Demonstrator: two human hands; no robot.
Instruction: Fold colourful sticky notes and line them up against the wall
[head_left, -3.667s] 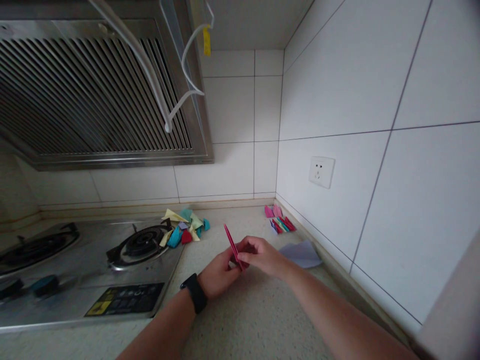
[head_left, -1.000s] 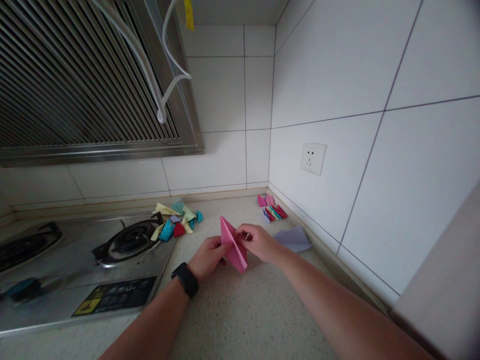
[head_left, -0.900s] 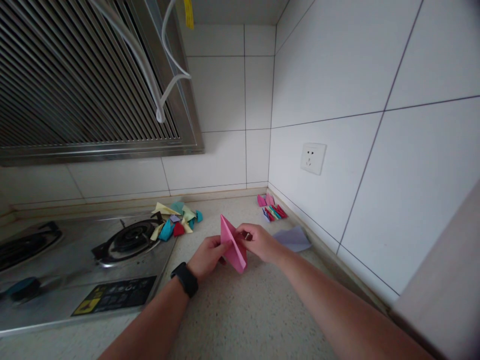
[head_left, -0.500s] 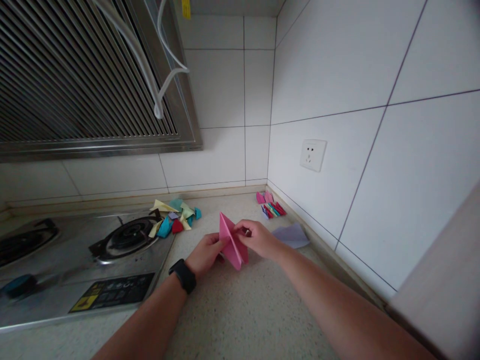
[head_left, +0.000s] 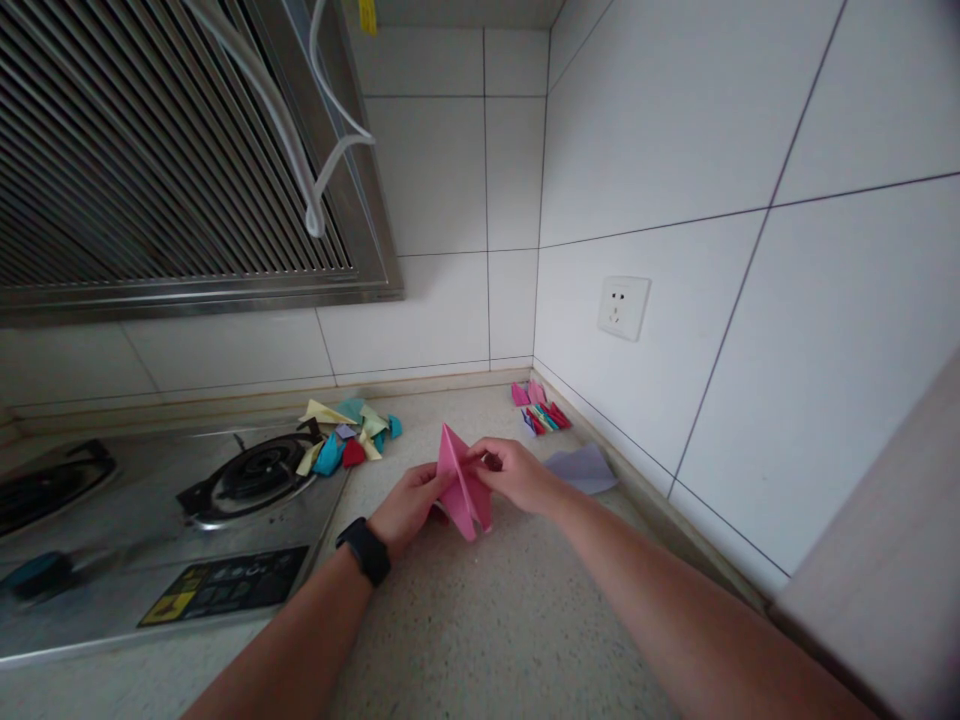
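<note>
A folded piece of pink paper [head_left: 463, 498], pointed at the top with standing flaps and split lower ends, is held between both hands above the countertop. My left hand [head_left: 411, 500], with a black watch on its wrist, pinches its left side with the thumb in front. From the right, my right hand [head_left: 517, 470] grips a flap near the middle between thumb and fingers. Some fingertips are hidden behind the paper. Beyond my right wrist, a sheet of lavender paper [head_left: 585, 468] lies on the counter.
Several folded paper pieces in yellow, teal and red [head_left: 352, 435] lie at the stove's [head_left: 247, 540] right edge. Small pink folded pieces [head_left: 529, 393] and a row of multicoloured ones [head_left: 546, 418] sit in the back corner. A wall socket [head_left: 624, 308] is at right; a range hood [head_left: 187, 160] overhangs at left.
The lower ends of the pink paper have narrowed and shifted slightly left, with a notch now showing between them. Both hands keep their hold in nearly the same place.
</note>
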